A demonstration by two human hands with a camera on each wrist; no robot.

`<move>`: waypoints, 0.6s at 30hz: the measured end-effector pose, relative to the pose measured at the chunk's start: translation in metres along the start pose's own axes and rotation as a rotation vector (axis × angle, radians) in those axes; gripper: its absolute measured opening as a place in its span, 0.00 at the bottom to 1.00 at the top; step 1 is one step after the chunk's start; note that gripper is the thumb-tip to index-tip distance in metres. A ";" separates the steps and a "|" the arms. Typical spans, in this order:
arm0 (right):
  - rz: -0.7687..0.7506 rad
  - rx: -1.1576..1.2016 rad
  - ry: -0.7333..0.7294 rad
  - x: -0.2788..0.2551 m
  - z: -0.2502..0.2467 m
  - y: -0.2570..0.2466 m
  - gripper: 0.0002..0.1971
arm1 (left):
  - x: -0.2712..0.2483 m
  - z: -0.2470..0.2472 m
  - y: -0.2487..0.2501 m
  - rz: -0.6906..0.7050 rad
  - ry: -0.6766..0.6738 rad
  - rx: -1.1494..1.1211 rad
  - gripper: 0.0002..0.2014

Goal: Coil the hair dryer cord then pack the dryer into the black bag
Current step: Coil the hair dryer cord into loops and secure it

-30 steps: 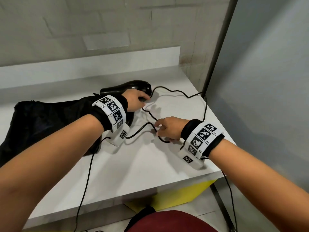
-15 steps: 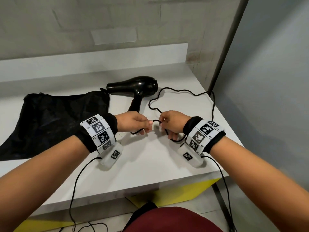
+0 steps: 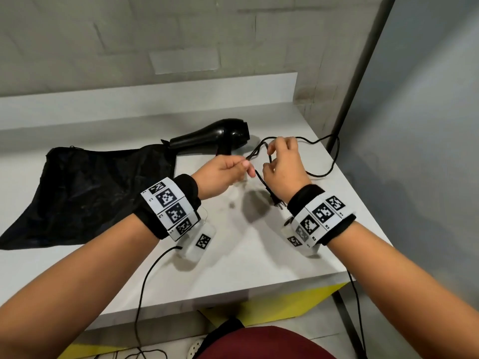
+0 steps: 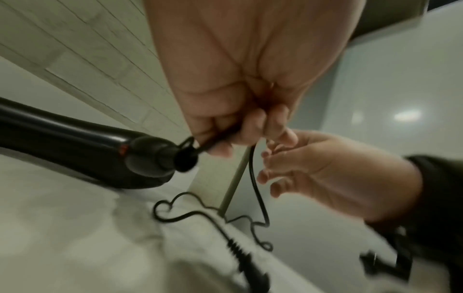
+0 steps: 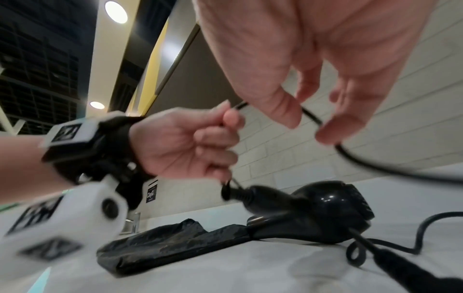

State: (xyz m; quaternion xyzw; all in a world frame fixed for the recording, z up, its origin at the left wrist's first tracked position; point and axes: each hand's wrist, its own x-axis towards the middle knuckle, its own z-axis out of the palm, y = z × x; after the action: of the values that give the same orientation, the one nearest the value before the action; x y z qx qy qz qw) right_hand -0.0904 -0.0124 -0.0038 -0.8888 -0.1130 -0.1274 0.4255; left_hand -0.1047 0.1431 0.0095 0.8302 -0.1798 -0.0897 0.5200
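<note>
A: Where's the hair dryer (image 3: 217, 137)?

B: Lying on its side at the far middle of the white desk (image 3: 259, 255), nozzle pointing left and just overlapping the far right corner of the black bag (image 3: 98, 187). The bag lies flat on the left part of the desk.

A: And the hands?

B: Both are raised just above the desk, close together, right in front of the dryer's handle. The left hand (image 3: 220, 174) has its fingers curled tight around a folded bit of the cord (image 3: 321, 172) near the handle. The right hand (image 3: 285, 172) pinches the cord between thumb and fingertips, its other fingers loosely spread.

A: So the cord isn't coiled?

B: No. Most of it lies loose in a wide curve on the far right of the desk, and the plug (image 3: 276, 202) end hangs beneath the right wrist.

A: Anything else?

B: Marker-printed bands on both wrists, and a grey tiled wall (image 3: 181, 35) behind the desk.
</note>
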 end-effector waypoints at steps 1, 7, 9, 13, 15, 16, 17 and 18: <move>-0.033 -0.015 0.003 -0.002 0.002 -0.002 0.11 | 0.002 -0.002 0.009 0.022 0.054 -0.027 0.16; -0.134 -0.041 -0.272 -0.006 0.024 -0.012 0.27 | 0.007 -0.016 0.052 0.067 0.171 -0.240 0.17; -0.158 0.001 -0.245 -0.002 0.031 -0.017 0.28 | 0.007 -0.020 0.061 0.085 0.159 -0.287 0.17; -0.145 0.140 -0.153 0.004 0.031 -0.031 0.21 | 0.008 -0.027 0.080 0.098 0.150 -0.414 0.17; -0.145 0.176 -0.141 0.006 0.029 -0.037 0.20 | 0.011 -0.031 0.088 0.091 0.161 -0.499 0.16; -0.148 0.177 -0.130 0.007 0.028 -0.039 0.19 | 0.012 -0.033 0.092 0.084 0.170 -0.537 0.16; -0.146 0.178 -0.116 0.008 0.027 -0.039 0.18 | 0.014 -0.036 0.095 0.076 0.178 -0.574 0.16; -0.137 0.187 -0.099 0.009 0.026 -0.040 0.18 | 0.016 -0.038 0.097 0.075 0.186 -0.614 0.16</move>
State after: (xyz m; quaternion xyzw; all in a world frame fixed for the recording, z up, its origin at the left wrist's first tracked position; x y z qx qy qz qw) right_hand -0.0909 0.0331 0.0129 -0.8407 -0.2057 -0.1008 0.4906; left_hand -0.0966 0.1303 0.1137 0.6320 -0.1264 -0.0445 0.7633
